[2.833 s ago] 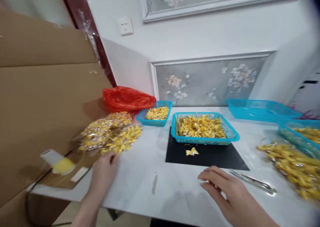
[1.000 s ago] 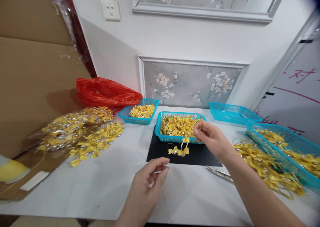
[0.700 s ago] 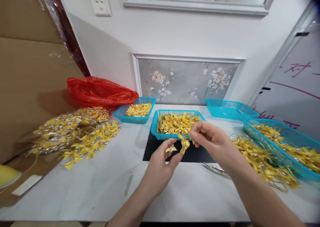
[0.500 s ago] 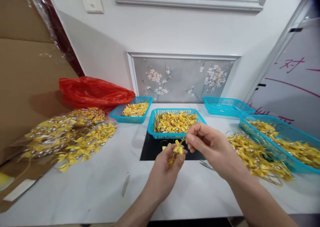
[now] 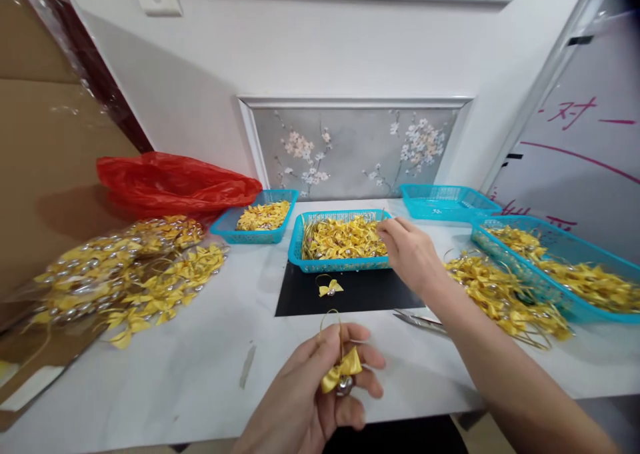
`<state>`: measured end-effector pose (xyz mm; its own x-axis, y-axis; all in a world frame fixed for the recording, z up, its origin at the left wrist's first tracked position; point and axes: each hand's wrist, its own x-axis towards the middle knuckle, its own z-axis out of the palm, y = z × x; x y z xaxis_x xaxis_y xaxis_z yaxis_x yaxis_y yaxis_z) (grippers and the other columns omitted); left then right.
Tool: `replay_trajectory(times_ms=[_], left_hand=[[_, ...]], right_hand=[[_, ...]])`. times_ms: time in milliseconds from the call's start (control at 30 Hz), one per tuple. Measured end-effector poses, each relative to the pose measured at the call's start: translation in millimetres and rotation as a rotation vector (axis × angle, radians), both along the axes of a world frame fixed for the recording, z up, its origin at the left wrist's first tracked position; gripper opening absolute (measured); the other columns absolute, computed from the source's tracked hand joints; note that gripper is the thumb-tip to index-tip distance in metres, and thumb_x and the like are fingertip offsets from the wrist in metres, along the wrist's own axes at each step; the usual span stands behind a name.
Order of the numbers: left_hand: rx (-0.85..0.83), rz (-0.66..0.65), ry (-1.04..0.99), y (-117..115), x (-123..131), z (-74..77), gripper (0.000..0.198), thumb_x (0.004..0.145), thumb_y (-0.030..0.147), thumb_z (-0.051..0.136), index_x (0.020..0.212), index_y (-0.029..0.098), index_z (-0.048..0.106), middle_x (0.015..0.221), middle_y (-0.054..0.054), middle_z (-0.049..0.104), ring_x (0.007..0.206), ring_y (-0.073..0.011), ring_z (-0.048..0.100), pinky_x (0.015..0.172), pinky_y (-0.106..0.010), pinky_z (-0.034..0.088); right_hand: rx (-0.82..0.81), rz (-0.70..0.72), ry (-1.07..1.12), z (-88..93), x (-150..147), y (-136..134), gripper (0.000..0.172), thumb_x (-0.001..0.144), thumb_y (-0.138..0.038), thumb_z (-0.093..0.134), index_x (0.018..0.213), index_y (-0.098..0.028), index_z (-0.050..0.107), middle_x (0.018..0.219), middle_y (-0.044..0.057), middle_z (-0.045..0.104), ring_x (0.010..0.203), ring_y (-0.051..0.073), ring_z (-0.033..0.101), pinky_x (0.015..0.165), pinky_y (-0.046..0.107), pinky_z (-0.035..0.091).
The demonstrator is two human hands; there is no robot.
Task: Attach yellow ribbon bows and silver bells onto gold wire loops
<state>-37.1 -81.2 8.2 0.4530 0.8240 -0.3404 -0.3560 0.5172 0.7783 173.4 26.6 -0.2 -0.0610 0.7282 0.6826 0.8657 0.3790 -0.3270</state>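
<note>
My left hand (image 5: 320, 381) is near the front of the table, palm up, with the thumb pressing the gold cord of a gold bow (image 5: 342, 371) against the fingers. A round silver bead hangs under that bow, and its cord loop sticks up above the hand. At the right end of the middle blue basket (image 5: 300, 262), my right hand (image 5: 407, 247) has its fingertips pinched together; whatever is between them is hidden. The basket holds a heap of gold bows (image 5: 345, 237). Just in front, a single gold bow (image 5: 331, 288) with a cord loop lies on the black mat (image 5: 295, 301).
Scissors (image 5: 420, 321) lie by the mat's right corner. Gold bows are piled (image 5: 505, 294) beside a right-hand blue basket (image 5: 555, 241). Another blue basket (image 5: 450, 204) stands behind. At left are a red plastic bag (image 5: 175, 181), bagged beaded bows (image 5: 95, 267) and a filled blue basket (image 5: 260, 236).
My hands have moved apart. The left came down and toward me with the bow, its fingers loosening and turning palm up; the right went forward to the middle basket. The view shifted slightly.
</note>
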Motion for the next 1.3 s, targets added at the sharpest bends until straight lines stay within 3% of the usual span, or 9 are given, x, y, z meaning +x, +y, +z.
replay_trajectory(times_ms=[133,300,400,633,800,900,1000,1167,1300], left_hand=[[-0.072,0.078,-0.006,1.0,-3.7,-1.3,0.032,0.096,0.035,0.048,0.105,0.013,0.069,0.102,-0.013,0.075,0.086,-0.0192,0.072,0.071,-0.026,0.058],[-0.02,0.114,-0.035,1.4,-9.3,-7.3,0.037,0.095,0.041,0.047,0.115,0.018,0.069,0.123,-0.011,0.069,0.11,-0.0262,0.065,0.09,-0.035,0.054],[0.01,0.109,-0.109,-0.3,-10.2,-10.9,0.037,0.094,0.044,0.048,0.12,0.025,0.066,0.13,-0.006,0.065,0.123,-0.0257,0.056,0.099,-0.037,0.049],[0.102,0.093,-0.152,-5.0,-7.5,-19.3,0.038,0.092,0.047,0.049,0.118,0.027,0.067,0.141,-0.004,0.057,0.138,-0.0242,0.037,0.109,-0.037,0.036],[0.179,0.038,-0.203,-1.7,-17.8,-18.1,0.053,0.084,0.061,0.052,0.124,0.027,0.062,0.139,-0.007,0.056,0.133,-0.0294,0.04,0.105,-0.042,0.039],[0.121,0.026,-0.147,-2.0,-23.3,-16.4,0.045,0.085,0.057,0.053,0.112,0.023,0.067,0.113,-0.009,0.067,0.105,-0.026,0.06,0.085,-0.037,0.051],[0.068,0.002,-0.07,-5.1,-22.6,-14.8,0.031,0.087,0.046,0.058,0.098,0.019,0.069,0.084,-0.006,0.068,0.075,-0.0169,0.063,0.066,-0.027,0.052],[0.245,0.069,0.187,-8.2,-17.1,-11.4,0.016,0.079,0.032,0.073,0.085,0.018,0.07,0.068,0.0,0.066,0.062,-0.0106,0.057,0.061,-0.019,0.047],[0.353,0.167,0.311,-6.8,-18.3,-11.3,0.013,0.079,0.032,0.072,0.082,0.02,0.071,0.066,0.001,0.066,0.063,-0.0119,0.058,0.062,-0.02,0.048]], right_hand=[[-0.069,0.091,0.056,0.0,-1.7,-6.9,0.021,0.089,-0.015,0.05,0.103,-0.019,0.066,0.114,0.011,0.065,0.098,0.025,0.062,0.081,0.036,0.049],[-0.342,0.36,0.336,4.8,-29.4,-73.1,0.016,0.092,-0.028,0.053,0.085,-0.022,0.066,0.076,0.001,0.066,0.069,0.016,0.061,0.059,0.025,0.047],[-0.534,0.441,0.537,-0.9,-47.6,-108.2,0.011,0.091,-0.027,0.055,0.091,-0.023,0.065,0.07,-0.002,0.062,0.06,0.013,0.055,0.053,0.022,0.042],[-0.671,0.473,0.692,-21.1,-71.8,-123.3,0.014,0.091,-0.025,0.053,0.08,-0.021,0.061,0.07,-0.001,0.06,0.061,0.013,0.05,0.055,0.023,0.041],[-0.341,0.467,0.694,-21.7,-64.8,-120.6,0.017,0.087,-0.012,0.056,0.085,-0.024,0.067,0.079,0.0,0.069,0.067,0.015,0.061,0.059,0.023,0.047],[-0.122,0.451,0.633,-23.4,-58.9,-122.5,0.027,0.085,-0.004,0.054,0.087,-0.027,0.069,0.082,0.001,0.071,0.076,0.017,0.067,0.065,0.026,0.052],[-0.013,0.485,0.543,-25.6,-56.6,-125.0,0.034,0.084,0.001,0.054,0.091,-0.028,0.07,0.083,0.002,0.072,0.075,0.018,0.067,0.064,0.029,0.053],[-0.036,0.474,0.557,-32.2,-56.3,-126.1,0.035,0.085,-0.001,0.055,0.099,-0.03,0.069,0.088,0.002,0.072,0.08,0.019,0.067,0.068,0.03,0.053],[-0.324,0.412,0.848,-36.2,-53.5,-125.4,0.015,0.093,-0.022,0.053,0.1,-0.028,0.065,0.084,0.001,0.069,0.064,0.013,0.063,0.057,0.024,0.052]])
